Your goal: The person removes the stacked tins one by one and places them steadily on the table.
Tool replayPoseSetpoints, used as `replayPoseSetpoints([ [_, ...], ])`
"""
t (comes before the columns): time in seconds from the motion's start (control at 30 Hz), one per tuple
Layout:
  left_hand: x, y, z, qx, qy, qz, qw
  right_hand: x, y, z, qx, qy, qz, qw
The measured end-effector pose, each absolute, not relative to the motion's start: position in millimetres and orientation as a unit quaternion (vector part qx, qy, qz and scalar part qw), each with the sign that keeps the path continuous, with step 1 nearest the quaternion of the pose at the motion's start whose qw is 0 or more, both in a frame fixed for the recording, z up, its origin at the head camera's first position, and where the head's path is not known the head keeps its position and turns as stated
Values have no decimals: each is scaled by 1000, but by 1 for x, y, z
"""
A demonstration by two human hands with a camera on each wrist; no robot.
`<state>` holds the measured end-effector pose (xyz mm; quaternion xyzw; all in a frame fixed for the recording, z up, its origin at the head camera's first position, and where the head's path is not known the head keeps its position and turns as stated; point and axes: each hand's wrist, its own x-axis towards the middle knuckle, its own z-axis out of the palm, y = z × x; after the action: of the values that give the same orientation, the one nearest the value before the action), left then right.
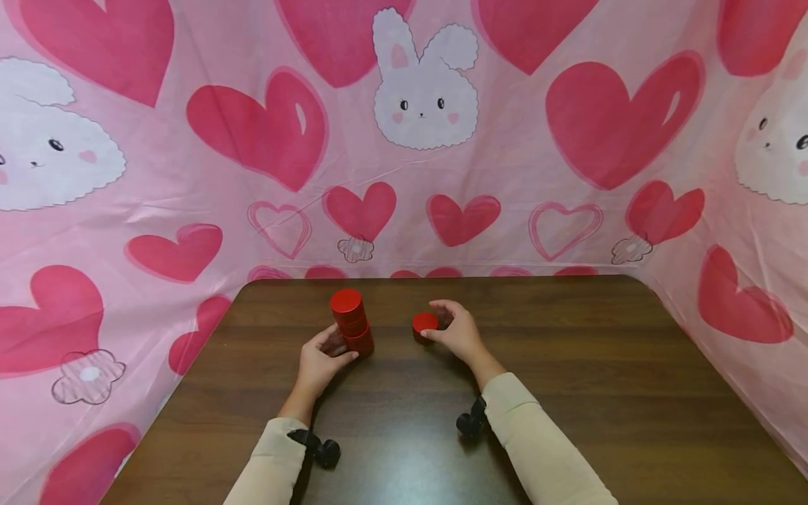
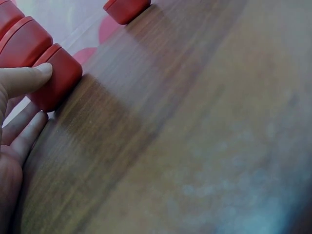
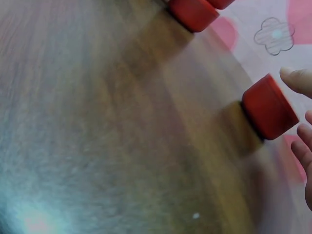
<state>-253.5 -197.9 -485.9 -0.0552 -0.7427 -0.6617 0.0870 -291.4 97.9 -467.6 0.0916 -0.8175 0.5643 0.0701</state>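
Observation:
A stack of red round tins (image 1: 355, 324) stands on the left half of the table's far part. My left hand (image 1: 318, 361) holds the lowest tin (image 2: 63, 80), its thumb on the near side and the other fingers reaching behind. To the right of the stack, a single red tin (image 1: 426, 325) sits on the table. Around it my right hand (image 1: 459, 338) is spread, thumb in front and fingers on the far right side. In the right wrist view, a gap shows between the fingers (image 3: 303, 146) and this tin (image 3: 269, 108).
The brown wooden table (image 1: 568, 393) has its far edge against a pink cloth (image 1: 404, 168) printed with hearts and rabbits. The cloth also hangs along both sides. Black wrist cameras (image 1: 327, 454) are strapped at both sleeves.

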Motion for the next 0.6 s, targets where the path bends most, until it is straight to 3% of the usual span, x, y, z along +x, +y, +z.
replayPoseSetpoints([
  [0.6,-241,-191,-469,-62,-743,-660,87,-289,85,-433,154,-794,584,71],
])
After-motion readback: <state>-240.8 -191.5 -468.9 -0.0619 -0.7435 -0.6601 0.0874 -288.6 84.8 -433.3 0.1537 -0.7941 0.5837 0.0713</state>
